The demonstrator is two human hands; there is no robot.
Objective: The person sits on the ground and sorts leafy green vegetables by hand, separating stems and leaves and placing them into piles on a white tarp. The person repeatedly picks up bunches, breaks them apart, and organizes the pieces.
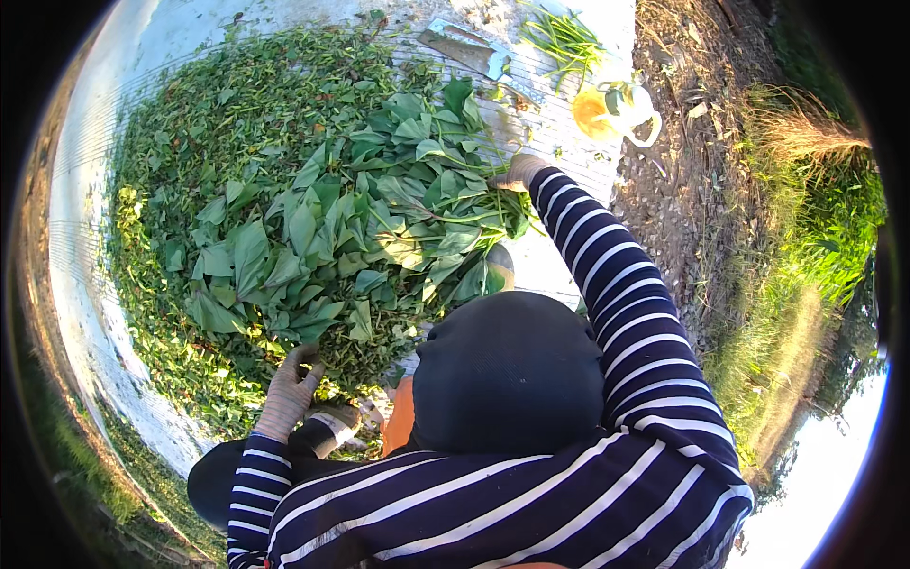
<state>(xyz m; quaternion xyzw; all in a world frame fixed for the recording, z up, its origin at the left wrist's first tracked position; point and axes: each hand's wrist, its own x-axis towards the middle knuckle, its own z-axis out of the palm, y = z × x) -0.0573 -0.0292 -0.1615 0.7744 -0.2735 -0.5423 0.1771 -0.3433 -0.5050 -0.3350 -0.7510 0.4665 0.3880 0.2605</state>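
A broad heap of large green leaves with long stalks (334, 220), resembling sweet potato leaves, lies in front of me. Its stalk ends point mostly to the right. My right hand (517, 175) is at those stalk ends, its fingers touching them; whether they close around any is hidden. My left hand (290, 395) is beside the lower left edge of the heap, fingers slightly curled and thumb apart, with nothing visible in it. Under and around the large leaves spreads a thick layer of chopped greens (234, 107). A dark head covering (508, 370) blocks part of the near side.
The greens lie on a pale ribbed sheet (85, 235). Farther off are a worn blue-and-metal flat piece (466, 48), a bundle of green stalks (565, 43) and a light container with a handle (633, 110). Littered soil (675, 171) and grass (817, 235) border the right side.
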